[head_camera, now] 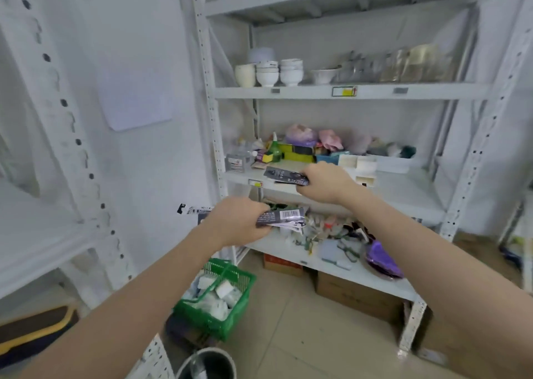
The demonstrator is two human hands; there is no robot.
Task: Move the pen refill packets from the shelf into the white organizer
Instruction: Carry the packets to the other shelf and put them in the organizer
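At frame centre, the right hand [326, 183] grips a dark refill packet [285, 176] (just left of the white organizer [359, 166]), while the left hand [236, 225] below clutches several more packets [281, 217].

Two bare forearms, sleeveless to the frame edge, hands ungloved.

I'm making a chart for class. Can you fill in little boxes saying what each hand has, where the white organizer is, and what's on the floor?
left hand: left hand grips a bunch of dark pen refill packets
right hand: right hand pinches one dark packet
white organizer: white organizer on the middle shelf, just beyond the right hand
floor: green basket, cardboard boxes
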